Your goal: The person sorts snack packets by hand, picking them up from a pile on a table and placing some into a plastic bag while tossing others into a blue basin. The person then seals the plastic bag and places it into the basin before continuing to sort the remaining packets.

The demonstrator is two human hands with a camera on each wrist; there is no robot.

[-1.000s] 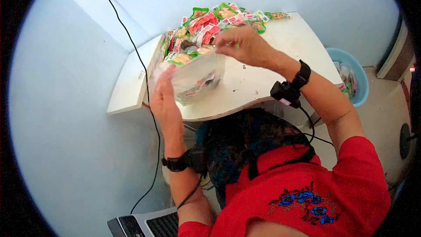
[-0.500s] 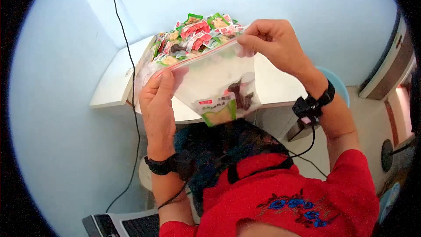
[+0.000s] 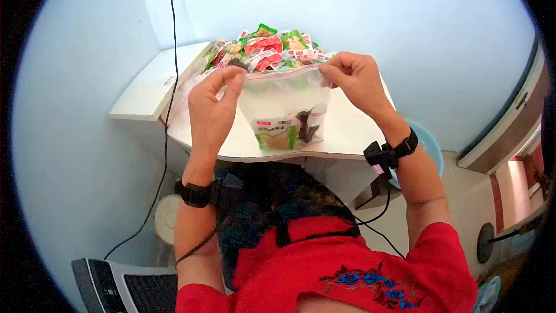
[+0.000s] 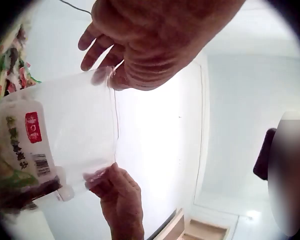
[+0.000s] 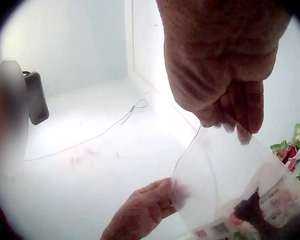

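In the head view a clear zip bag (image 3: 285, 97) with a red line along its top hangs upright between my hands, in front of the table edge. Inside, low down, are a white-and-green snack packet (image 3: 277, 134) and a dark-coloured one (image 3: 307, 127). My left hand (image 3: 215, 107) pinches the bag's upper left corner between thumb and fingers. At the upper right corner my right hand (image 3: 360, 84) pinches the rim the same way. The left wrist view shows the packet's red label (image 4: 33, 127) and barcode through the plastic.
Many small snack packets (image 3: 263, 46) are heaped at the back of the white table (image 3: 353, 124). A blue basin (image 3: 430, 146) stands on the floor to the right. A black cable (image 3: 172, 81) hangs down at the left, beside a raised white board (image 3: 152, 87).
The bag came up off the table toward the body, swung tilted, and now hangs level. Its packets have come into plain view at the bottom. Both hands keep hold of the top corners.
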